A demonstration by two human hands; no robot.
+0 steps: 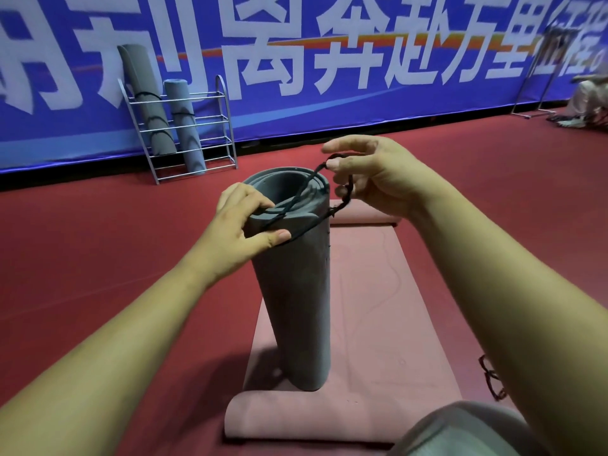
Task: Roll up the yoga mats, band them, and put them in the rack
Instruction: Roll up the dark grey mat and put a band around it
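- Rack of silver wire is seen at the far left, leant against the banner, with two rolled grey mats stood in it: a taller one and a shorter one, each ringed by dark bands.
- Left hand is set on the top rim of the rolled grey mat; its fingers are curled over the rim and its thumb is pressed on the outer wall, so that the rim is gripped and a strand of the band is caught under the thumb.
- The rolled grey mat is stood upright on end in the middle, between the two hands, its foot resting on the pink mat.
- A black band is stretched as a loop across the open top of the roll, from the left thumb up to the right hand.
- Right hand is held just above and to the right of the roll's top, apart from the roll; the band is pinched between thumb and forefinger, and a braided part is hung below the fingers.
- The pink mat is laid flat on the red floor, both of its ends curled.
- On the blue banner large white characters are printed; "奔赴万里" can be read, the rest being cut off or blurred.
- Dark-framed glasses are laid on the floor beside the right forearm.
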